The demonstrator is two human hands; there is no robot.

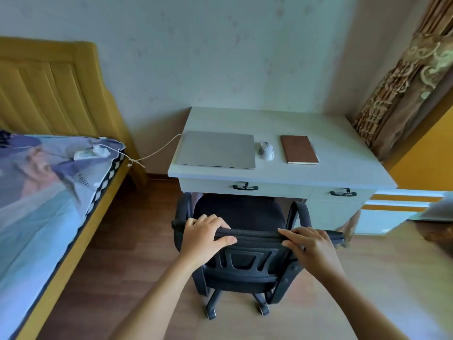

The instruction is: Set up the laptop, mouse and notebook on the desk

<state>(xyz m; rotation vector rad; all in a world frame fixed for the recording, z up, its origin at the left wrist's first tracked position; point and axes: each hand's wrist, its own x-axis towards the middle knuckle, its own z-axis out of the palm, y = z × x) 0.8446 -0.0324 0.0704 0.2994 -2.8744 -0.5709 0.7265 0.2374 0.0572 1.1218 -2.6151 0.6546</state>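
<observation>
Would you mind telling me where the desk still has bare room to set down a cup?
The desk is bare along the back strip between the wall and the items, and on its right end beyond the notebook. The middle is crowded: the mouse sits in the narrow space between the closed laptop and the notebook. The left edge is taken by the laptop's cable.

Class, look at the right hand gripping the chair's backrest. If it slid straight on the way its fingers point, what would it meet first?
The right hand points left along the backrest top. It would most likely meet the left hand, which grips the same edge; nothing else lies between them.
</observation>
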